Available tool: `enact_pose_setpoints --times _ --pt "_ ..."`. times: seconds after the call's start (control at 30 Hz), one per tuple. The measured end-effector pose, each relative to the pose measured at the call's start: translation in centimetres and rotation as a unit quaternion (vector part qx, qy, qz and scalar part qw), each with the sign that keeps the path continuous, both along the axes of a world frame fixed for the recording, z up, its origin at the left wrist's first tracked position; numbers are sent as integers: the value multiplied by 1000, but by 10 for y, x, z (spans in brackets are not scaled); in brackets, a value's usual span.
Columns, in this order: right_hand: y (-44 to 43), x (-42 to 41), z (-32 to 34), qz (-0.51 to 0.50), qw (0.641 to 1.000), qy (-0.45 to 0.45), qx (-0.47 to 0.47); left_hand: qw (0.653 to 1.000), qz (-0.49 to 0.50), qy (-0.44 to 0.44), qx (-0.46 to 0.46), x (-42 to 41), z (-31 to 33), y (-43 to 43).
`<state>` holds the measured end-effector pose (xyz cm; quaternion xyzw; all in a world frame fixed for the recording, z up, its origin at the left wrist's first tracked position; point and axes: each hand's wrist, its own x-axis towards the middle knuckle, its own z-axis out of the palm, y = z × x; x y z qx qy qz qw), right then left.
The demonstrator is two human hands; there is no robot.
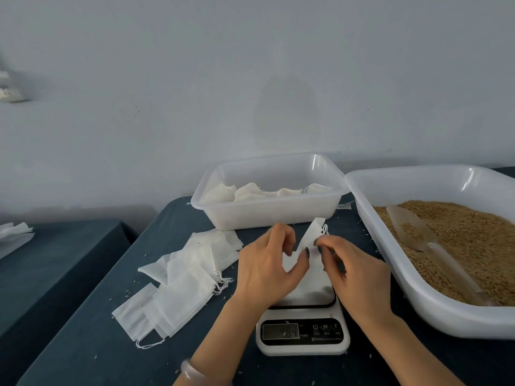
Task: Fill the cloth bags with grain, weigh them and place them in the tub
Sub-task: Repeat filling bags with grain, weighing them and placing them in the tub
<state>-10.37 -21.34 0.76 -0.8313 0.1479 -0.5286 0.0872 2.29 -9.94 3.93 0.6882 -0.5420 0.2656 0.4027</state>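
A white cloth bag (313, 238) stands over the kitchen scale (303, 330), held between both hands. My left hand (264, 271) curls its fingers and thumb around the bag's left side. My right hand (354, 277) pinches the bag's upper edge near the drawstring. The scale's display is lit; its digits are too blurred to read. A clear tub (267, 215) behind the scale holds several filled white bags. A large white tray (434, 310) on the right holds brown grain (468, 240) with a clear scoop (418, 232) lying in it.
A pile of empty white bags (181, 280) lies left of the scale on the dark blue tablecloth. Loose grains are scattered on the cloth. A second dark table with white cloth (14, 235) stands at the far left. A pale wall is behind.
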Motion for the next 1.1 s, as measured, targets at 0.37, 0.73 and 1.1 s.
enact_pose_setpoints --times 0.37,0.73,1.1 --pt "3 6 2 161 978 26 131 989 -116 -56 74 7 0 -3" --pt "5 1 4 74 994 42 70 991 -26 -39 128 14 -4 2" --pt "0 0 4 24 997 70 -9 985 -73 55 144 14 1 5"
